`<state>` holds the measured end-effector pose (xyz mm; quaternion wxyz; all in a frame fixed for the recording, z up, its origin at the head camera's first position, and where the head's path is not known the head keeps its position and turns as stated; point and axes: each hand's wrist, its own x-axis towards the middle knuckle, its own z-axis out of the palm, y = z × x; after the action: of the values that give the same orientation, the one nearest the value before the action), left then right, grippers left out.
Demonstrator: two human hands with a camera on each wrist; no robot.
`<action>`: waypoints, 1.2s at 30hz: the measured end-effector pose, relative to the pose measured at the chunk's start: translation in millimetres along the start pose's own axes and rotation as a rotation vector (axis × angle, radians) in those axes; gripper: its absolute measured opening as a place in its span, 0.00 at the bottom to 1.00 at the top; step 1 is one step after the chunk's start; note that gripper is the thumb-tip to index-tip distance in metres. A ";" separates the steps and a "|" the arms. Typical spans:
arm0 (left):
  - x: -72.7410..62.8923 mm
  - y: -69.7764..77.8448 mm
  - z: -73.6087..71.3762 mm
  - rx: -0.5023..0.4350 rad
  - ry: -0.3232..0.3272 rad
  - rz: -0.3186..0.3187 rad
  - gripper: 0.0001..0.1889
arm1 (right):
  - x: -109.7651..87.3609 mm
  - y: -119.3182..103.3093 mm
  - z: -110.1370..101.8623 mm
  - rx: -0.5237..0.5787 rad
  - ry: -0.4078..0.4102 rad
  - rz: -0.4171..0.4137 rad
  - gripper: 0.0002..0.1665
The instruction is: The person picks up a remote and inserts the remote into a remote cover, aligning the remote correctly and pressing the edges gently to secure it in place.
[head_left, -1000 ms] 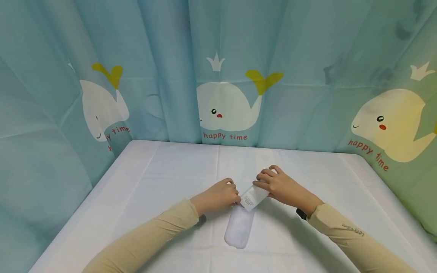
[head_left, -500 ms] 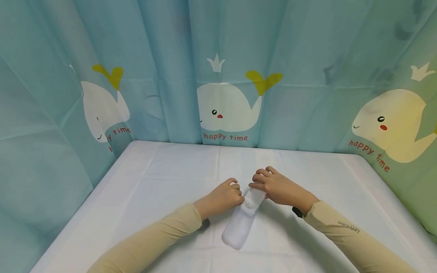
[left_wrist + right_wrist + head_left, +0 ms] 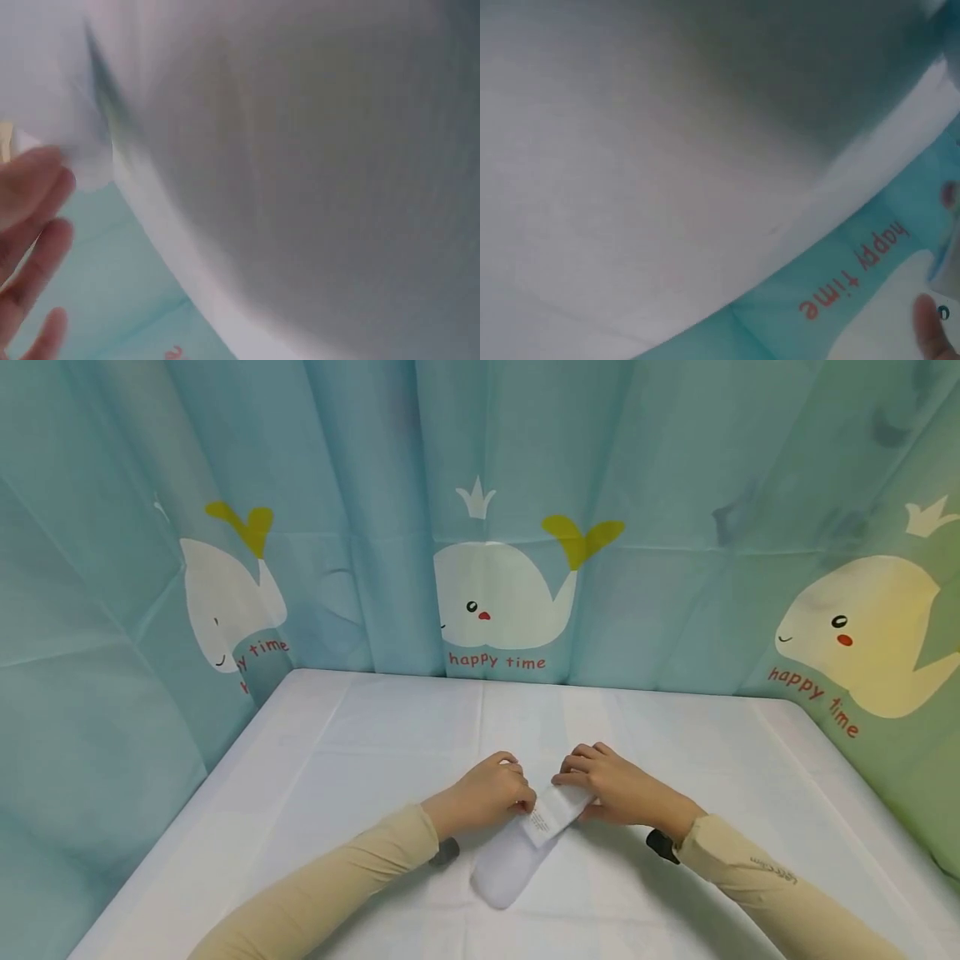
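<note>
A pale, whitish soft pouch (image 3: 501, 872) with a rounded end slants over the white table in the head view. My left hand (image 3: 487, 792) pinches its upper edge between thumb and fingers. From the other side my right hand (image 3: 618, 785) holds a small white box (image 3: 557, 814) with fine grey print, gripping its far end. The box's near end overlaps the pouch's upper part. In the left wrist view, the left fingers (image 3: 37, 247) are by a blurred pale sheet at the upper left. Only some right fingertips (image 3: 928, 330) show in the right wrist view.
The table (image 3: 375, 760) has a white cover and a rounded far corner on each side. Behind it hangs a blue-green curtain (image 3: 637, 460) printed with whales. Dark straps or devices (image 3: 663, 845) sit at the wrists.
The pouch's rounded end has swung left, so it slants more. The right hand and box shifted left, then a little down and back right, with the box now overlapping the pouch more.
</note>
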<state>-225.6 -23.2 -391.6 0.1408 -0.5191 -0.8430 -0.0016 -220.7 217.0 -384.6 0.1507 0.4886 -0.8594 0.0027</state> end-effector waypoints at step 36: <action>-2.1 -12.5 -41.7 -0.178 -0.163 -0.226 0.08 | -18.8 -11.6 4.0 -0.052 0.202 0.135 0.34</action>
<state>-225.9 -37.1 -350.2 0.0244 -0.4300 -0.9011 -0.0500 -203.0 226.0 -395.1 0.2487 0.4230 -0.8704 0.0400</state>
